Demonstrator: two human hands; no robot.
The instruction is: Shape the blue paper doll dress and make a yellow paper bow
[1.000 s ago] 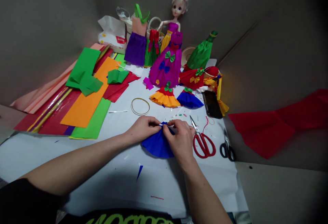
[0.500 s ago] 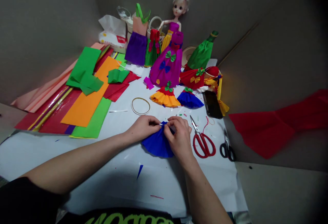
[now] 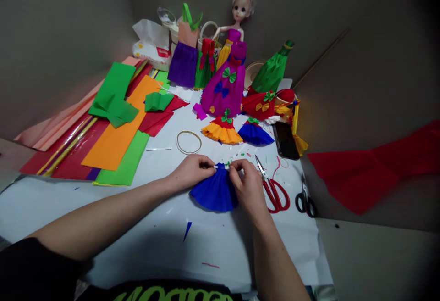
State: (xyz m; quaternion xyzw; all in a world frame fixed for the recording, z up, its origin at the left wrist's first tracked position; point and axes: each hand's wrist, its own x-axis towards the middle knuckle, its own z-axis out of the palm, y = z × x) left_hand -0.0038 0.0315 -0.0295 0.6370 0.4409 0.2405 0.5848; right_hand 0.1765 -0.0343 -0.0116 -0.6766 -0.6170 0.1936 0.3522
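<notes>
One white strip (image 3: 225, 167) is pinched between closed thumb and fingertips by the left hand (image 3: 192, 171) and right hand (image 3: 250, 184), across the top of the blue skirt (image 3: 216, 192), which is spread on the white tabletop (image 3: 151, 232).

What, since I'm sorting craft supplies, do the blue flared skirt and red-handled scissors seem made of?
Blue flared skirt: matte, probably crepe paper, given its fine folds; thin fabric is possible. Red-handled scissors: greyish sheen suggests metal blades; smooth, shiny red handles look like plastic.
</notes>
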